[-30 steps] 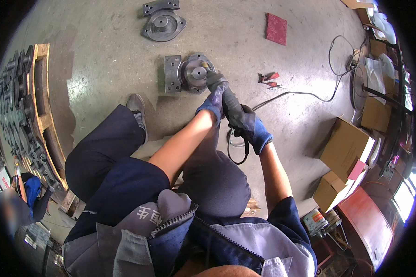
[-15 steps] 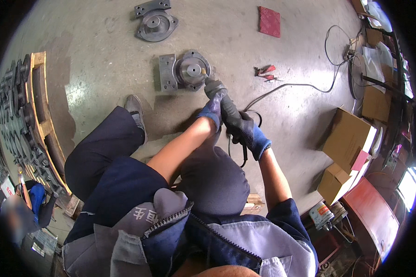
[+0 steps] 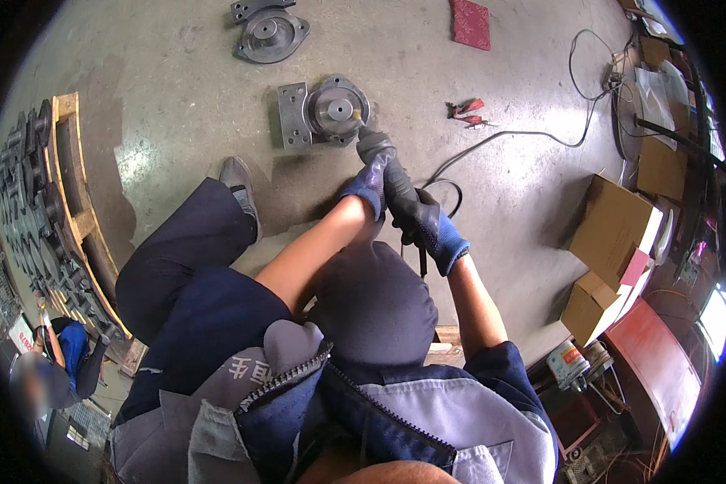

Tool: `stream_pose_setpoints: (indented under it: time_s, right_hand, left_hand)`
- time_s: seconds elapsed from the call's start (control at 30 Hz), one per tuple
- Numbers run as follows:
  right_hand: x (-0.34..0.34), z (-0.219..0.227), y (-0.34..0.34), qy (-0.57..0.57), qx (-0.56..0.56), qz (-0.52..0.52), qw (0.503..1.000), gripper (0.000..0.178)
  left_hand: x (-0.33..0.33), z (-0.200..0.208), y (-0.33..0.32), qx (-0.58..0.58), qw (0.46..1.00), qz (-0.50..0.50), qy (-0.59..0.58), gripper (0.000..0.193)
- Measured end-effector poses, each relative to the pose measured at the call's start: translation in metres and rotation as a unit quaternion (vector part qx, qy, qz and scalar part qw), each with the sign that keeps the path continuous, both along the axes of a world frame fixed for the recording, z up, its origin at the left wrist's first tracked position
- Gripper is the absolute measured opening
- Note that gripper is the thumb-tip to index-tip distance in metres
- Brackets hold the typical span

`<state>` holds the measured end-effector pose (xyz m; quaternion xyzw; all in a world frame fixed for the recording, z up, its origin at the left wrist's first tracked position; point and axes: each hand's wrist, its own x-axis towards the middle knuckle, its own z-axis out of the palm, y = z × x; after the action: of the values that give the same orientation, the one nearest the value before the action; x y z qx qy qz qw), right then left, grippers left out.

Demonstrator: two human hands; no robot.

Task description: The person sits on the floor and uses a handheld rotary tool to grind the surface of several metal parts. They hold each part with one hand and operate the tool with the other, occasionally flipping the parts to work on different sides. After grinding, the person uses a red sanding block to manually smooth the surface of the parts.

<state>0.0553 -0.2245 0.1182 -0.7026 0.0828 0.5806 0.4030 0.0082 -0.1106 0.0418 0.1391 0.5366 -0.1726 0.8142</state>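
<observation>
Both gloved hands are closed round a black corded die grinder point(image 3: 398, 187). My left hand point(image 3: 373, 172) wraps its front end near the tip, and my right hand point(image 3: 430, 227) grips the rear of its body. The small yellowish tip meets, or nearly meets, the near right side of the raised round boss on a grey metal flange part point(image 3: 339, 110); exact contact is too small to tell. That part lies on the floor with a drilled rectangular block point(image 3: 294, 117) at its left side.
A similar metal part point(image 3: 271, 36) lies farther off. Red-handled pliers point(image 3: 467, 113), a dark red pad point(image 3: 470, 24) and a cable point(image 3: 532, 134) lie on the floor. Cardboard boxes point(image 3: 613, 230) stand right; a pallet point(image 3: 77, 177) of metal parts stands left. Another person point(image 3: 60, 363) is at far lower left.
The grinder's tip has shifted slightly toward me along the boss's right side. Both hands keep their hold. The whole scene sits a little differently in view.
</observation>
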Motion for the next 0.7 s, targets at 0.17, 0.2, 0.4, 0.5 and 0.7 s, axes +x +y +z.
stream_pose_setpoints:
  time_s: [0.17, 0.2, 0.4, 0.5, 0.7]
  right_hand:
    - [-0.011, -0.005, -0.003, 0.010, 0.016, -0.013, 1.000, 0.048]
    - [-0.014, -0.010, -0.007, 0.006, 0.028, -0.011, 1.000, 0.048]
    - [-0.019, -0.004, -0.006, 0.014, 0.020, -0.002, 1.000, 0.050]
    - [-0.024, -0.002, -0.001, 0.018, 0.015, -0.018, 1.000, 0.049]
    - [-0.023, 0.000, 0.003, 0.015, -0.004, -0.032, 0.999, 0.048]
  left_hand:
    - [-0.020, -0.043, -0.007, -0.028, 0.999, -0.036, 0.016, 0.070]
    - [-0.024, -0.052, -0.009, -0.014, 0.999, -0.036, 0.019, 0.070]
    - [-0.036, -0.068, -0.006, 0.004, 0.999, -0.032, -0.005, 0.066]
    - [-0.040, -0.081, -0.006, -0.017, 0.999, -0.031, -0.005, 0.065]
    - [-0.025, -0.038, 0.003, -0.043, 0.998, -0.044, 0.026, 0.063]
